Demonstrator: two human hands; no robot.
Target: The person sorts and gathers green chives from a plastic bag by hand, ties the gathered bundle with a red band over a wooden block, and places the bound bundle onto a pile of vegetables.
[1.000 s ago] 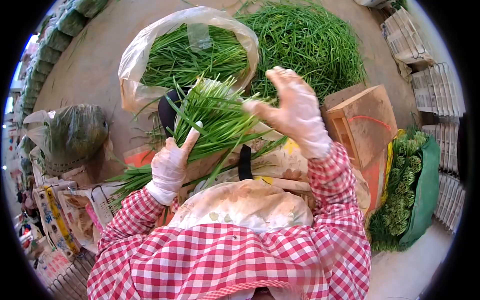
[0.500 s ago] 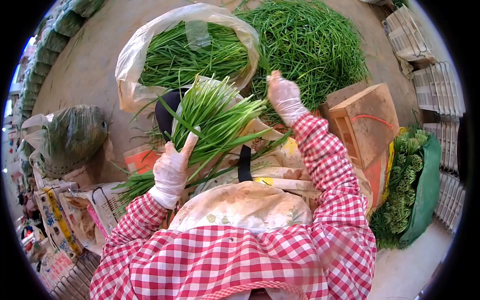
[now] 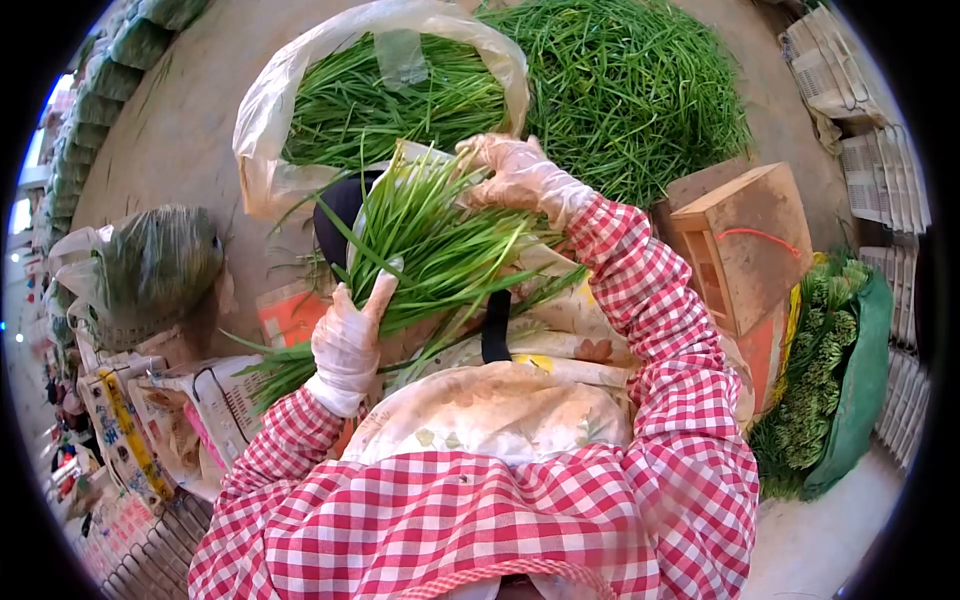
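A bunch of long green garlic chives lies across my lap, its leaves fanned toward the upper right. My left hand, in a thin whitish glove, is wrapped round the bunch, with one finger stretched along the leaves. The opposite ends stick out below that hand, at the left. My right hand, gloved too, is at the far end of the bunch with thumb and fingers apart around the leaf tips. Whether its fingertips touch the leaves I cannot tell.
Ahead stands a clear plastic bag full of loose chives, beside a large chive heap. To the right are a wooden box and bundled greens under green cloth. A wrapped bundle sits at left.
My right hand has moved left from beside the heap to the tips of the bunch, and its fingers have spread. My left hand keeps its hold.
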